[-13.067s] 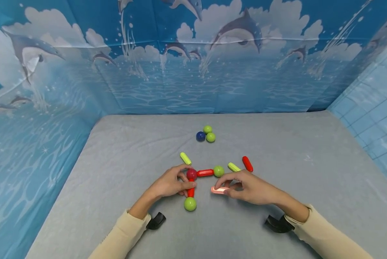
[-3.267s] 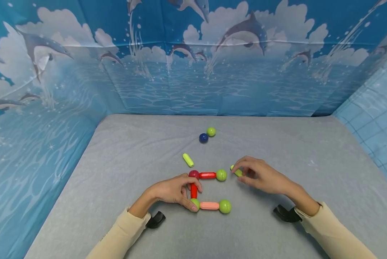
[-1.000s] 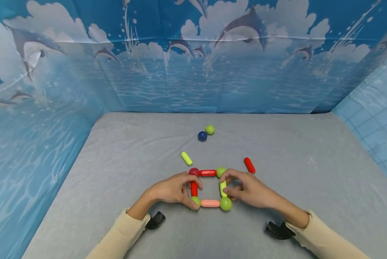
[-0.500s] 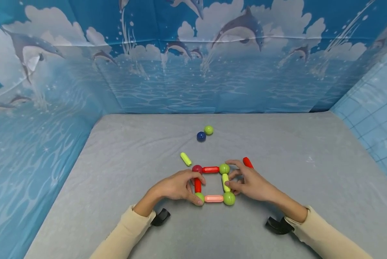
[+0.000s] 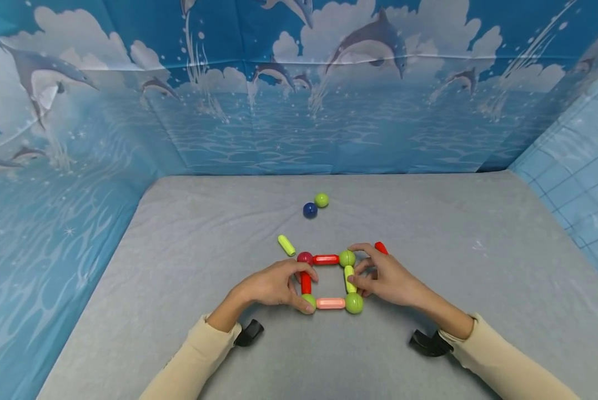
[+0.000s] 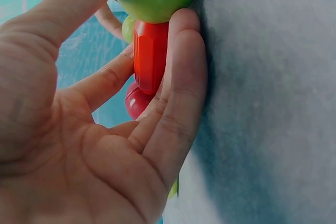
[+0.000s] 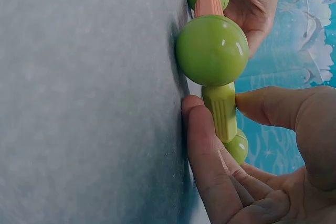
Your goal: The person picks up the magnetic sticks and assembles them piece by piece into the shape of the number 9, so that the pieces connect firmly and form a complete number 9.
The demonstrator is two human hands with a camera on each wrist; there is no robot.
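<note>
Near the middle of the grey table (image 5: 219, 222), we have a square (image 5: 331, 303) of sticks and balls, all four sides in place! The left hand (image 5: 276, 284) curls round the left red stick (image 5: 306, 283), thumb against the near-left green ball (image 5: 307, 300). Opposite, the right hand (image 5: 390, 279) pinches the yellow stick (image 5: 350, 279) between the near-right green ball (image 5: 354, 303) and the far-right green ball (image 5: 347, 258). Looks like the step is seating that side; next, I'd say, comes a gentle release, pulling no joint apart. Out beyond lie a blue ball (image 5: 310, 210), a loose green ball (image 5: 321, 200) and a loose yellow stick (image 5: 286, 245). Harder to call: the loose red stick (image 5: 381, 248) is partly hidden behind the right hand, the left wrist view crops the near-left green ball, and I can't tell how firmly the yellow stick's far end sits.
</note>
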